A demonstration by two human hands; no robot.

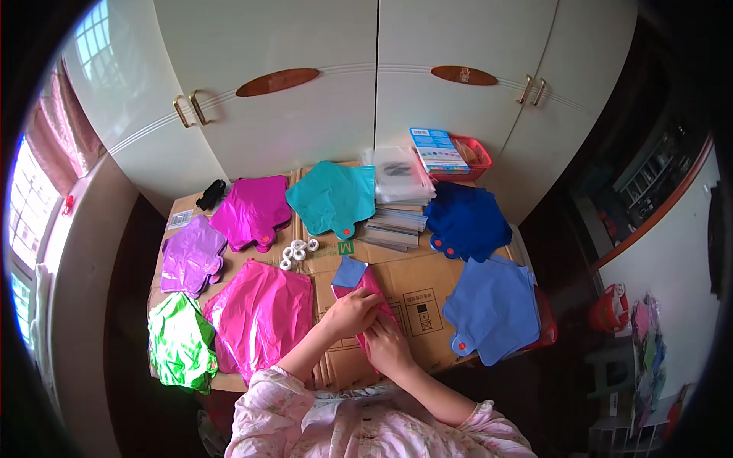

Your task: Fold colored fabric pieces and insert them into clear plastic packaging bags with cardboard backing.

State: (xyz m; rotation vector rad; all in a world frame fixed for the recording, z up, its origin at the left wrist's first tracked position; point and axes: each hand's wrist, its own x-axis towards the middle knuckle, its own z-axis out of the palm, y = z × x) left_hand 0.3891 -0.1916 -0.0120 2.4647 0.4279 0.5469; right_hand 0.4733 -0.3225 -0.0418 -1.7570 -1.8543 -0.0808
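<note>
In front of me on the cardboard lies a folded pink foil balloon (372, 280) in a long narrow strip, with a blue piece (350, 272) showing at its far end. My left hand (356, 310) is closed over the middle of the strip. Just below it, my right hand (388, 347) grips the nearer part, its fingertips partly hidden under the left hand. To the left lies a flat pink foil balloon stack (267, 317). A cluster of small white ribbon rolls (296, 253) sits beyond my left hand.
Around the cardboard-covered table (424, 282) lie flat foil balloons: green (182, 340), lilac (192, 256), magenta (248, 210), teal (332, 197), dark blue (467, 221) and light blue (495, 309). Clear sleeves (397, 179), grey cards (393, 227) and a red basket (477, 156) stand along the back.
</note>
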